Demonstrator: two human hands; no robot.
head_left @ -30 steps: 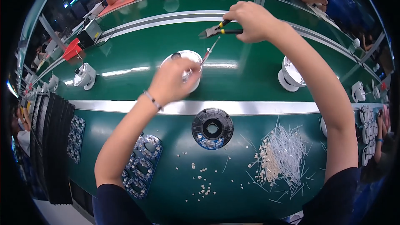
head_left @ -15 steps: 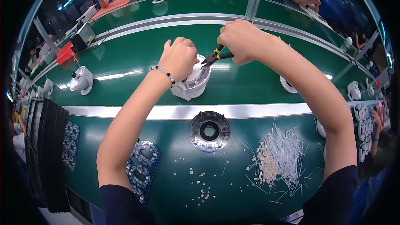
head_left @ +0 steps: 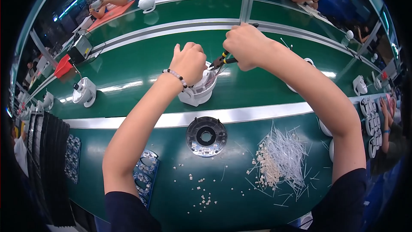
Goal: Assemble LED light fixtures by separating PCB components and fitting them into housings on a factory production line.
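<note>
A white rounded housing with an open top stands on the green bench, thin wires showing inside it. My left hand is closed over its left rim, fingertips turned away, so what they grip is hidden. From the right, my right hand is wrapped round the handles of cutting pliers with black and yellow grips. Their jaws point down-left at the housing's upper opening, close beside my left fingers. Nearer to me lies a black ring-shaped part with a circuit board on it.
At the right lie a heap of clear plastic strips and small beige connectors. Blue circuit boards sit by my left forearm, black stacked trays further left. A metal rail crosses the bench. Co-workers sit across the far bench.
The whole view has shifted slightly. The plier jaws have come a little lower and closer to my left fingers. Across the bench, a person has lowered a white round object.
</note>
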